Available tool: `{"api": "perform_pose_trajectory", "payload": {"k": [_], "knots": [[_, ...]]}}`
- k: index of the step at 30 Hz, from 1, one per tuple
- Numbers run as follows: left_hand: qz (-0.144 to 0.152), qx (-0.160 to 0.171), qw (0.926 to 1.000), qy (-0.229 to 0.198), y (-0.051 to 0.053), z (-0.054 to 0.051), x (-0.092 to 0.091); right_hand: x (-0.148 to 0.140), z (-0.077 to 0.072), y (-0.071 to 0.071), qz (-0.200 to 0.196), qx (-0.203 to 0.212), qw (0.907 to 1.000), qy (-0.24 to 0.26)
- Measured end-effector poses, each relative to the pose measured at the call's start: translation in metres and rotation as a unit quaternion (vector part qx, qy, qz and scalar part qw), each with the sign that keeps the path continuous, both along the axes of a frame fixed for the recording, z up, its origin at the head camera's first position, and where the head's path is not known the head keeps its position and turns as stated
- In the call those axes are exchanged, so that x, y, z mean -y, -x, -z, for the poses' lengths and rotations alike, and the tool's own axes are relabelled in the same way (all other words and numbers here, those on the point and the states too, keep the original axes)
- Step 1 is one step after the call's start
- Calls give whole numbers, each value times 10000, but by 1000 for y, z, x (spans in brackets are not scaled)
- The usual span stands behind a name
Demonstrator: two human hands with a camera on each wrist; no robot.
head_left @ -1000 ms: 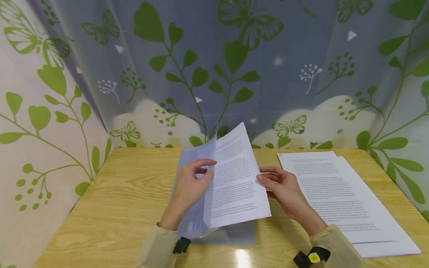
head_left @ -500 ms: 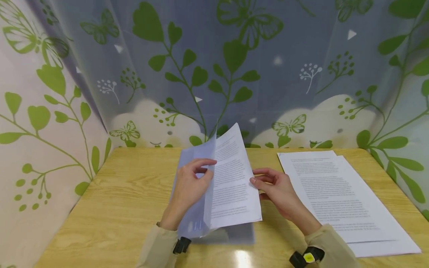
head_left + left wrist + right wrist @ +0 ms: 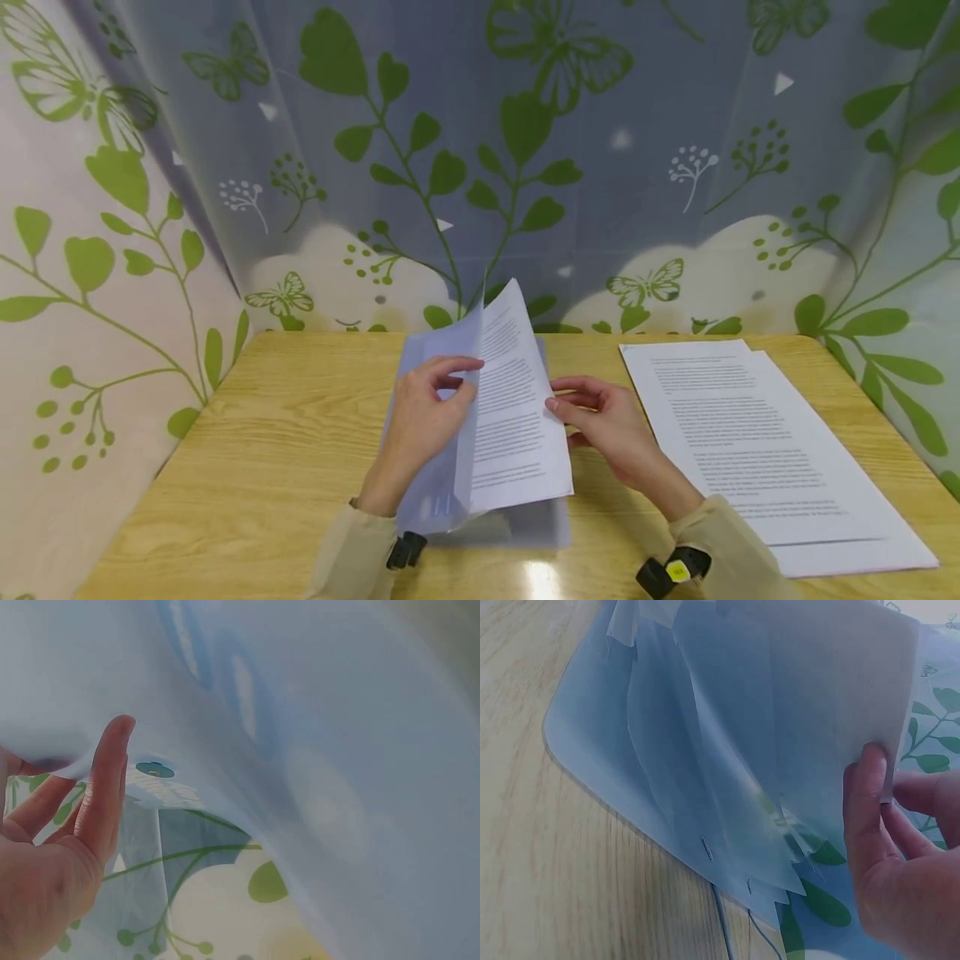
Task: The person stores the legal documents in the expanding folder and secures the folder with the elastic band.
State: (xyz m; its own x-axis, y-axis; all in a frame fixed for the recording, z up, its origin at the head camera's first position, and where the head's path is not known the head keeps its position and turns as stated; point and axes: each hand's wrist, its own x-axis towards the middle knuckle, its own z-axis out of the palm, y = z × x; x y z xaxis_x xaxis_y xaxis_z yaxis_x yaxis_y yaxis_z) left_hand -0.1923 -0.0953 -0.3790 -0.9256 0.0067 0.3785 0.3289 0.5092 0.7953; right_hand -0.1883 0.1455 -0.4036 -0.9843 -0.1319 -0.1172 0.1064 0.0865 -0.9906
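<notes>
A translucent blue plastic document folder lies on the table with its upper cover lifted. My left hand pinches the cover's free edge between thumb and fingers. In the left wrist view a round snap button shows on the folder beside the fingers. A sheaf of printed paper stands tilted, its left side behind the raised cover. My right hand pinches the sheaf's right edge, thumb on the front. The right wrist view shows the sheaf's back and staples in sheets lower down.
A second stack of printed paper lies on the right of the wooden table, its sheets slightly offset. A leaf-and-butterfly curtain hangs along the back and sides.
My right hand has moved left with the sheaf, whose right edge is now nearer the folder's cover. My left hand and the cover have stayed in place.
</notes>
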Motion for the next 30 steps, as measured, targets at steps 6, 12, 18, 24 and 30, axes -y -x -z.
{"api": "perform_pose_trajectory", "payload": {"k": [6,12,18,24,30], "knots": [[6,-3,10000,-27,0,0,0,2,1,1,-129,10,9999,51],[9,-19,10000,-31,0,1,0,4,1,2,-175,20,9998,56],[-16,-32,10000,-28,0,0,-1,9,1,3,-169,38,9998,28],[-40,-12,10000,-16,1,0,-2,11,0,1,-169,-94,9995,-236],[-18,-2,10000,-98,0,0,-2,13,-2,0,-222,-146,9988,-408]]}}
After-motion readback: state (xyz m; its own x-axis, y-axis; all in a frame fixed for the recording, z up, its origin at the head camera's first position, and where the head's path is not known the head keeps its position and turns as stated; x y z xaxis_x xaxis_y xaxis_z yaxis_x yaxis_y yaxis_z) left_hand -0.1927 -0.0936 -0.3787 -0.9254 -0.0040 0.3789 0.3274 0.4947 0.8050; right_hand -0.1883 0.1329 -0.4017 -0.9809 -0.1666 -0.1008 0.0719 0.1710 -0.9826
